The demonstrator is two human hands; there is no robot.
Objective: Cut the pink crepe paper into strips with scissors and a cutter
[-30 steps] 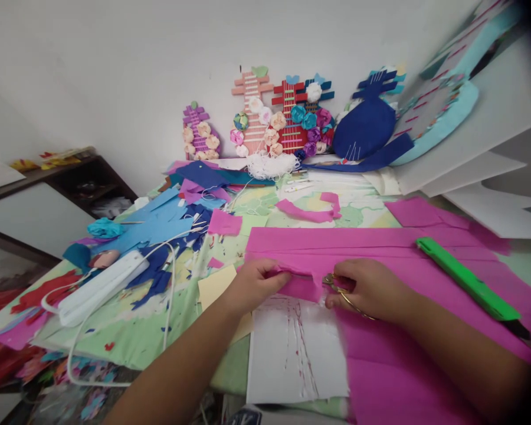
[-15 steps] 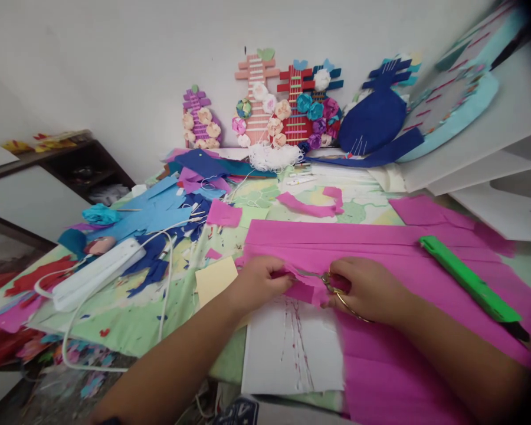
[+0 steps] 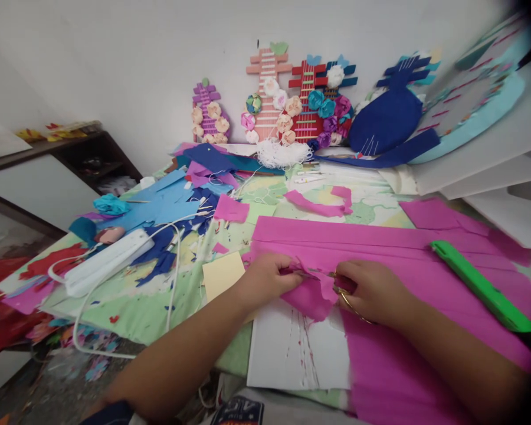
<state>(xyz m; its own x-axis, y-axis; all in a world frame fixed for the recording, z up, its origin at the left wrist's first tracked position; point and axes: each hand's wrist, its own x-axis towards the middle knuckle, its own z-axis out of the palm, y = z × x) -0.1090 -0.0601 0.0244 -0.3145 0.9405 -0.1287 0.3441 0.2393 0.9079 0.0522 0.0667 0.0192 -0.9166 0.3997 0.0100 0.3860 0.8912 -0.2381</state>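
Observation:
My right hand [image 3: 371,289] is closed around the gold handles of a pair of scissors [image 3: 346,300], whose blades point left into a small piece of pink crepe paper [image 3: 307,298]. Pinched between the fingers of my left hand [image 3: 272,276] is the left part of that same piece. Its loose flap hangs down over a white board [image 3: 298,354] marked with scored lines. Beneath and to the right spreads a large pink crepe sheet [image 3: 380,236]. On it lies a green utility knife [image 3: 482,286], right of my right hand.
A white power strip [image 3: 108,262] with a looping cable lies at the left among blue paper scraps [image 3: 168,203]. Along the wall stand several flower-decorated paper instruments [image 3: 310,100] behind white yarn [image 3: 283,153]. A yellow paper square [image 3: 223,274] sits left of the board.
The scissor blades have gone further into the pink piece, and its cut flap now hangs lower and wider. The whole view has shifted slightly, with things appearing further right.

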